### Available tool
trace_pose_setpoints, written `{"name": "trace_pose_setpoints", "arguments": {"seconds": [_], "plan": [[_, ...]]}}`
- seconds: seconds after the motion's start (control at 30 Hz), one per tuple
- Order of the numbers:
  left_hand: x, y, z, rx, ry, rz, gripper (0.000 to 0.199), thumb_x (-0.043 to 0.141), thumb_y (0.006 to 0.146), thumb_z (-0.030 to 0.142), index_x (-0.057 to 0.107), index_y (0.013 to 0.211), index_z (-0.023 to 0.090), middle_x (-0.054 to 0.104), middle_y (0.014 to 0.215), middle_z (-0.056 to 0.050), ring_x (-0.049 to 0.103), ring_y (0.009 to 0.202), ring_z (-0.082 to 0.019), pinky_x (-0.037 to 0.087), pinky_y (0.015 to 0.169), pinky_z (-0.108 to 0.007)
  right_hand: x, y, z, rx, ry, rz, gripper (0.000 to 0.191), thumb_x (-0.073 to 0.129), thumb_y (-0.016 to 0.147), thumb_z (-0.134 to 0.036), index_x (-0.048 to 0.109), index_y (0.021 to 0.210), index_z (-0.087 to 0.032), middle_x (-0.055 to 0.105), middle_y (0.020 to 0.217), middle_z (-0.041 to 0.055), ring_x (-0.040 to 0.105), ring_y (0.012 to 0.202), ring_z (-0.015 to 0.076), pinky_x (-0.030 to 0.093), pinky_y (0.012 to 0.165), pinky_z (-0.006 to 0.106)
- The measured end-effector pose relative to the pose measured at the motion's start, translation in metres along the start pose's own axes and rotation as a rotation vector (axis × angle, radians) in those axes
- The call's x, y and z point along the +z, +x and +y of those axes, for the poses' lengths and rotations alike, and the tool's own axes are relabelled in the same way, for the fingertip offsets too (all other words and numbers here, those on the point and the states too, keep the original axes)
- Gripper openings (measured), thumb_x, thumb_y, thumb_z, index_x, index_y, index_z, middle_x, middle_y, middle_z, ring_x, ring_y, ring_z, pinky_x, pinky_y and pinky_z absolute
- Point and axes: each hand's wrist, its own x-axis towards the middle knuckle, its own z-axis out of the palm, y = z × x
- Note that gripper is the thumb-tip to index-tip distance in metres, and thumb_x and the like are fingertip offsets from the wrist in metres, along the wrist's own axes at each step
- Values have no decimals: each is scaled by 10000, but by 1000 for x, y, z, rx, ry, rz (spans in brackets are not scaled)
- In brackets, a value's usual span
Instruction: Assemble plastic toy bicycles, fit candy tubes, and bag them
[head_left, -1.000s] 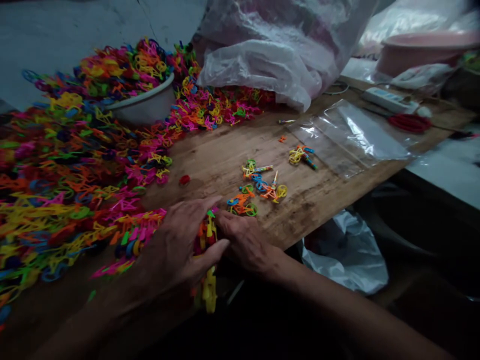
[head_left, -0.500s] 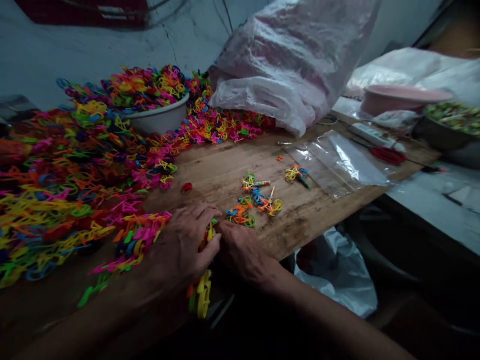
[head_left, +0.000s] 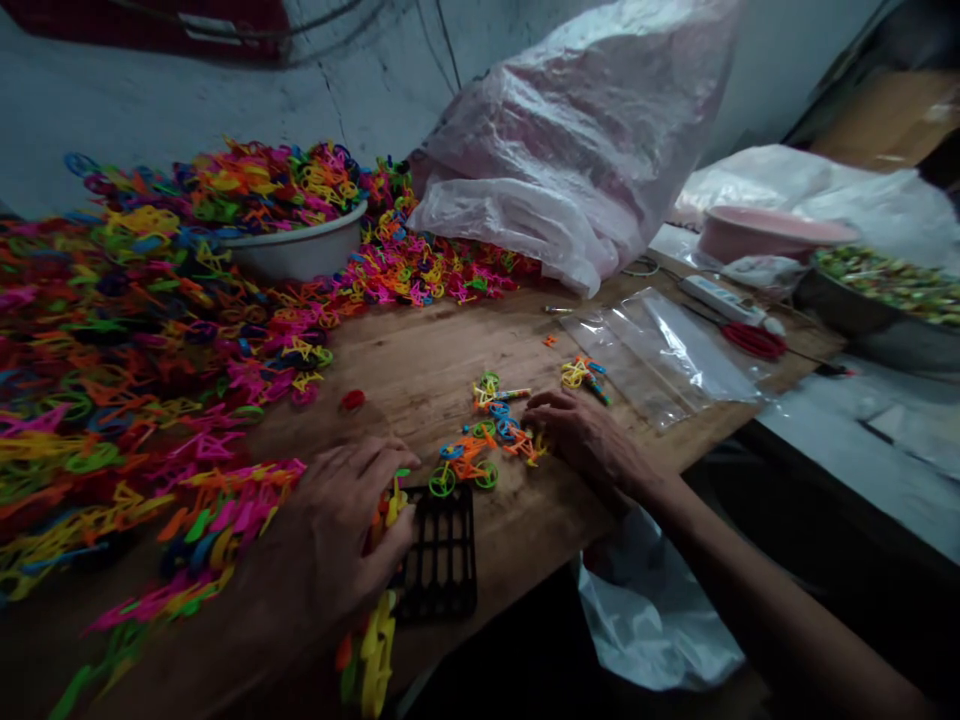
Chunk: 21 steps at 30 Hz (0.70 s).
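A: Where are the two hands?

B: The left hand (head_left: 334, 520) is low, left of centre in the frame, its fingers curled around a bundle of plastic pieces (head_left: 379, 640), yellow and orange, which sticks out below the palm. The right hand (head_left: 596, 445) is right of centre, fingers bent down over a small toy bike (head_left: 525, 445).

A: Has it got hold of that bike?

B: I can't tell; the fingertips hide the contact. The bike lies mid-frame on the worktop (head_left: 405, 345), close beside an orange bike (head_left: 466, 460) with green wheels.

A: How would you handle it, then?

B: Pinch the frame rather than a wheel, I'd say; wheels that thin look likely to bend. The toys sit so close that one could snag another, so lifting straight up seems better than dragging.

A: And the left?

B: A firm but gentle grip, I'd judge, since the lower pieces hang loose and could slip. The black rack (head_left: 439, 555) is just beside its thumb, lower centre, so mind the knuckles there.

A: Anything else nearby?

B: A clear bag (head_left: 660, 355) lies flat right of centre, and a heap of bright plastic parts (head_left: 157, 350) fills the left side. Sleeves and wrists should stay well off that.
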Motion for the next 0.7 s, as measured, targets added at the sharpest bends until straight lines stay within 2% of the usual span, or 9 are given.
{"name": "trace_pose_setpoints", "arguments": {"seconds": [0.13,0.3,0.4,0.57,0.7], "plan": [[-2,0,-3,27,51,-26,388,454,823,281,444,1198,183,558,1182,-110,508,1106,-267,408,908,-456,1,2,-4,12,-75,-55,232,525,847,-90,677,964,-221,596,964,58,513,841,147,393,749,276],[-4,3,3,-24,10,-30,259,433,814,298,538,1016,175,572,1153,-113,538,1062,-265,418,904,-459,-9,-11,-10,42,-48,-98,183,502,879,-146,678,863,-193,595,905,60,516,852,155,396,759,285],[-2,3,2,11,33,-41,283,429,809,299,538,1032,162,574,1179,-133,525,1103,-285,395,942,-487,-13,-19,-16,63,-11,-115,187,481,887,-164,664,857,-181,609,875,56,535,827,150,409,762,290],[-5,3,-3,31,134,-114,316,429,817,321,555,1049,149,628,1055,-148,573,1016,-321,442,865,-507,-4,-38,-30,269,200,9,140,535,862,-262,641,853,-170,604,784,23,530,666,119,406,609,238],[-14,5,3,54,131,-174,282,427,830,339,553,1015,166,624,1069,-141,570,1027,-309,457,869,-487,11,-54,-51,395,409,75,94,559,823,-275,558,815,-181,498,608,-37,450,533,108,339,479,210]]}}
